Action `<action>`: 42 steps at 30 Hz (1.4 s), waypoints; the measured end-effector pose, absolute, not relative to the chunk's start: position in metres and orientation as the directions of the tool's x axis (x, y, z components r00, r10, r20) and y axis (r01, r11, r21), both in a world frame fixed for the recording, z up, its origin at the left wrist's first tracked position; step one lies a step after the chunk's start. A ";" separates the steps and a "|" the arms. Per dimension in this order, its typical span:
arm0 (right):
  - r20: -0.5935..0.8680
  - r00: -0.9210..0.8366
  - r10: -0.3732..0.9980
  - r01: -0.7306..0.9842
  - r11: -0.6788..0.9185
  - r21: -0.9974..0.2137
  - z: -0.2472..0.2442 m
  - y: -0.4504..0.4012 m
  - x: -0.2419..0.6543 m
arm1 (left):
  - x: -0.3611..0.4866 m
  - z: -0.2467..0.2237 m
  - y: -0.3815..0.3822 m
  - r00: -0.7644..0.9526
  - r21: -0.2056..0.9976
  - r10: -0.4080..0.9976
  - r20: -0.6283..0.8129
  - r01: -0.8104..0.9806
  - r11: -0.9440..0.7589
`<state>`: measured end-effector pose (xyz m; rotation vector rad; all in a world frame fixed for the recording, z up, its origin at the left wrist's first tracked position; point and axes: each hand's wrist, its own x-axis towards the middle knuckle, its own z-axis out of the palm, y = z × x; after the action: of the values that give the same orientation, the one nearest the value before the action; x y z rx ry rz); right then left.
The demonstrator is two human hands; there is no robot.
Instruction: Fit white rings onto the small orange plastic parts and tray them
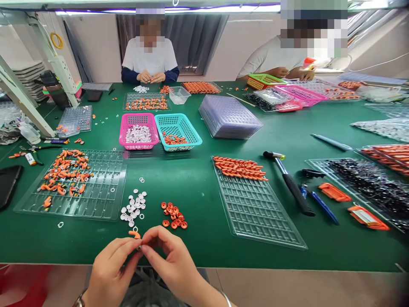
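Near the front edge of the green table [200,196], a small orange piece [134,234] is pinched between the fingertips of the left hand [111,260] and the right hand [171,253]; its lower end is mostly covered by the fingers, so whether anything has been fitted there cannot be told. It appears to be unfinished. Just beyond, white discs [134,207] and orange discs [174,215] are laid loose in separate piles, apparently left to be used. The left tray [107,179] is partly covered by heaped orange pieces [65,170]. On the right tray [260,213], only the far end is filled, with orange parts [239,167]; most pockets seem left over. Farther off, further stock is kept in the pink basket [139,146] and the teal basket [177,148].
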<state>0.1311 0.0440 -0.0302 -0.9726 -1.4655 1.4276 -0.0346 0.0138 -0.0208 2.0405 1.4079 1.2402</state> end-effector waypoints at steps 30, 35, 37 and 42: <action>0.353 -0.343 0.871 0.142 0.420 -0.897 -0.026 0.035 0.151 | -0.027 -0.006 0.013 0.129 0.982 0.974 -0.186 0.040 0.182; 0.245 -0.375 0.894 0.113 0.307 -0.945 -0.027 0.034 0.152 | -0.031 -0.011 0.011 0.115 0.986 0.984 -0.135 0.117 0.122; 0.241 -0.402 0.884 0.120 0.311 -0.943 -0.026 0.034 0.153 | -0.032 -0.011 0.011 0.109 0.985 0.987 -0.120 0.139 0.105; 0.306 -0.401 0.863 0.167 0.398 -0.902 -0.025 0.032 0.152 | -0.026 -0.005 0.011 0.090 0.985 0.994 -0.062 0.169 0.046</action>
<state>0.1516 0.0323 -0.0250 -0.8920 -1.8201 1.0501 -0.0264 0.0109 -0.0052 1.3332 1.2830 1.0148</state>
